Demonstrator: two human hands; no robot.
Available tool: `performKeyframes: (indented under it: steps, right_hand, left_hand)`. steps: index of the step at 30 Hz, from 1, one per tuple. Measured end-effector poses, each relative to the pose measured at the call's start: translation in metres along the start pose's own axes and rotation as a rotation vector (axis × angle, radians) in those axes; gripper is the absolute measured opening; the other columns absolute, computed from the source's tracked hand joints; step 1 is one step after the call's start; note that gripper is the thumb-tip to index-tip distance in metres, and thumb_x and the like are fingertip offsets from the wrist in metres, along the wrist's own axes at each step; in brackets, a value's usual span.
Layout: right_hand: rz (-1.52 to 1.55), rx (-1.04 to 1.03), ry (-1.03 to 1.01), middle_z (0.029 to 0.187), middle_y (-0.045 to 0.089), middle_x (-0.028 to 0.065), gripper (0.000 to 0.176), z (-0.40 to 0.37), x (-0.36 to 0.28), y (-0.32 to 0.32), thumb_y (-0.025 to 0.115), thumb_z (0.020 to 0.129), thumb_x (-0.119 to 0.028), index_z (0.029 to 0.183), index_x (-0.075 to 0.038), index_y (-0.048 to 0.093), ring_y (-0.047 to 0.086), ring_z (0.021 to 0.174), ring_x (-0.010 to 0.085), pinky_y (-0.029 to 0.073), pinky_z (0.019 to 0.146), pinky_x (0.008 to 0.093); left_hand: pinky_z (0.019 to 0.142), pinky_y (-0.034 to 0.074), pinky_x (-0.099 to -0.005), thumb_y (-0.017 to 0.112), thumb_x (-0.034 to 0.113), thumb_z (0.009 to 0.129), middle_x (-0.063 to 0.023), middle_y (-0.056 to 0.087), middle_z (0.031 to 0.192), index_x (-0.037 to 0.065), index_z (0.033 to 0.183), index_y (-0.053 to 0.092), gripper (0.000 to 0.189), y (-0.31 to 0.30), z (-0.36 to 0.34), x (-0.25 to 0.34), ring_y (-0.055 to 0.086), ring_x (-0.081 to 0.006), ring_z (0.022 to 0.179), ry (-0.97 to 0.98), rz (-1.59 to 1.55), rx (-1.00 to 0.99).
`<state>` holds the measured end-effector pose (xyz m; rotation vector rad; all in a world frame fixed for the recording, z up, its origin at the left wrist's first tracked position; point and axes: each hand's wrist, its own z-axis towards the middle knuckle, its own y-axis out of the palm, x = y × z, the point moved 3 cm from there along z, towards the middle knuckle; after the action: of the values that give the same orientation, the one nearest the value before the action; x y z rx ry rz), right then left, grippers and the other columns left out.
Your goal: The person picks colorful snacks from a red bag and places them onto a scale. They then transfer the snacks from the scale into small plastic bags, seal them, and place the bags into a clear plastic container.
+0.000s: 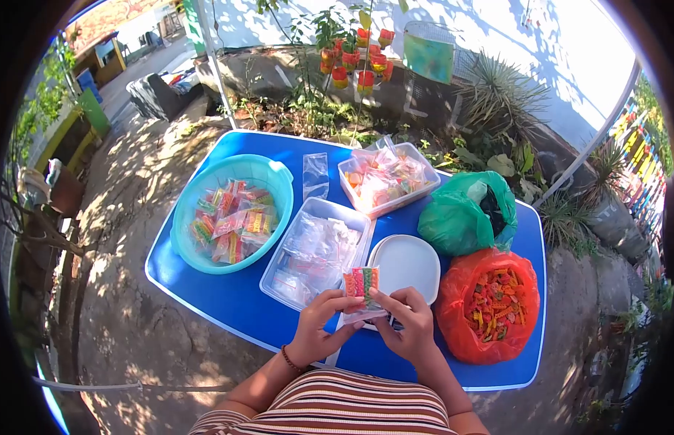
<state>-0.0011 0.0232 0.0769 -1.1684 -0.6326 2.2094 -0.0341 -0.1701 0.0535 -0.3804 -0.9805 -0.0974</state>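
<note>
- The left hand [324, 324] and right hand [411, 328] each pinched a lower corner of the packet [362, 288]. Holding it level with an even grip at both corners seemed the surest way to keep the sweets inside.
- The packet stood upright between the two sets of fingertips, its sweets above them, over the blue table [228, 297].
- Beyond lay a white lid [408, 262], a tray of empty bags [315, 250] and a red bag [489, 304].

1 head-worn view, looking forward and down, close over blue table [235, 290], fisheye-wide
</note>
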Motion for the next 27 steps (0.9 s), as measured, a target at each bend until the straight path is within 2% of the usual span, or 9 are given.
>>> performKeyframes:
  steps: [4, 11, 14, 16, 17, 20, 21, 24, 27]
  right_hand:
    - [0.284, -0.054, -0.141, 0.094, 0.070, 0.0120, 0.051, 0.027, -0.010, 0.038, 0.078, 0.080, 0.003, 0.129, -0.010, 0.072, 0.071, 0.082, 0.0259, 0.057, 0.070, 0.0344]
    - [0.446, -0.142, -0.243, 0.100, 0.071, 0.0130, 0.023, 0.070, -0.037, 0.116, 0.078, 0.083, 0.001, 0.105, -0.003, 0.074, 0.072, 0.087, 0.0280, 0.058, 0.075, 0.0355]
    - [0.417, -0.150, -0.293, 0.101, 0.070, 0.0139, 0.020, 0.093, -0.051, 0.137, 0.077, 0.084, 0.001, 0.104, -0.003, 0.073, 0.071, 0.088, 0.0308, 0.058, 0.075, 0.0372]
    - [0.416, -0.081, -0.373, 0.100, 0.072, 0.0125, 0.023, 0.113, -0.055, 0.153, 0.078, 0.082, 0.001, 0.103, -0.005, 0.074, 0.073, 0.087, 0.0313, 0.060, 0.073, 0.0364]
    - [0.423, -0.131, -0.369, 0.111, 0.071, 0.0152, 0.040, 0.117, -0.045, 0.168, 0.078, 0.083, -0.004, 0.122, -0.006, 0.070, 0.071, 0.101, 0.0333, 0.059, 0.085, 0.0397]
    - [0.213, -0.225, -0.361, 0.129, 0.065, 0.0197, 0.063, 0.144, -0.058, 0.169, 0.078, 0.086, -0.010, 0.145, -0.008, 0.056, 0.061, 0.123, 0.0368, 0.051, 0.102, 0.0445]
    - [0.151, -0.285, -0.353, 0.141, 0.057, 0.0218, 0.076, 0.144, -0.052, 0.172, 0.076, 0.088, -0.015, 0.156, -0.010, 0.042, 0.050, 0.135, 0.0398, 0.040, 0.114, 0.0489]
    - [-0.024, -0.299, -0.250, 0.143, 0.056, 0.0211, 0.075, 0.127, -0.039, 0.158, 0.076, 0.089, -0.016, 0.155, -0.010, 0.043, 0.051, 0.133, 0.0415, 0.039, 0.115, 0.0512]
    - [-0.079, -0.225, -0.215, 0.136, 0.061, 0.0148, 0.058, 0.094, -0.024, 0.126, 0.076, 0.087, -0.017, 0.141, -0.011, 0.058, 0.055, 0.129, 0.0356, 0.042, 0.109, 0.0482]
  left_hand:
    - [0.083, 0.057, -0.0322, 0.082, 0.005, 0.084, -0.0149, 0.070, 0.112, 0.004, 0.123, 0.069, 0.041, -0.035, -0.015, -0.001, 0.071, -0.0235, 0.096, -0.033, 0.030, 0.124]
    - [0.081, 0.057, -0.0271, 0.079, 0.000, 0.087, -0.0100, 0.075, 0.097, -0.001, 0.112, 0.068, 0.028, -0.092, -0.057, -0.037, 0.073, -0.0156, 0.088, -0.271, -0.101, 0.537]
    - [0.080, 0.057, -0.0267, 0.078, 0.001, 0.089, -0.0111, 0.075, 0.098, -0.001, 0.113, 0.068, 0.027, -0.122, -0.057, -0.049, 0.073, -0.0146, 0.088, -0.165, 0.158, 0.540]
    - [0.084, 0.057, -0.0331, 0.077, 0.003, 0.089, -0.0124, 0.074, 0.107, 0.002, 0.116, 0.068, 0.029, -0.143, -0.040, -0.044, 0.072, -0.0240, 0.095, -0.130, 0.336, 0.540]
    - [0.087, 0.057, -0.0363, 0.078, 0.006, 0.089, -0.0134, 0.073, 0.113, 0.003, 0.118, 0.068, 0.031, -0.154, -0.029, -0.040, 0.071, -0.0275, 0.102, -0.131, 0.438, 0.518]
    - [0.102, 0.049, -0.0452, 0.079, 0.018, 0.088, -0.0151, 0.064, 0.133, 0.007, 0.126, 0.067, 0.041, -0.165, -0.010, -0.041, 0.061, -0.0358, 0.121, -0.225, 0.789, 0.429]
    - [0.107, 0.045, -0.0480, 0.079, 0.022, 0.088, -0.0155, 0.060, 0.139, 0.009, 0.129, 0.066, 0.045, -0.165, -0.006, -0.044, 0.056, -0.0381, 0.128, -0.271, 0.910, 0.390]
    - [0.116, 0.035, -0.0502, 0.079, 0.029, 0.088, -0.0158, 0.051, 0.150, 0.011, 0.135, 0.064, 0.054, -0.151, -0.010, -0.049, 0.049, -0.0366, 0.137, -0.301, 0.954, 0.306]
    - [0.117, 0.033, -0.0517, 0.080, 0.027, 0.086, -0.0127, 0.055, 0.147, 0.013, 0.136, 0.064, 0.054, -0.119, -0.012, -0.041, 0.050, -0.0340, 0.137, -0.179, 0.840, 0.214]
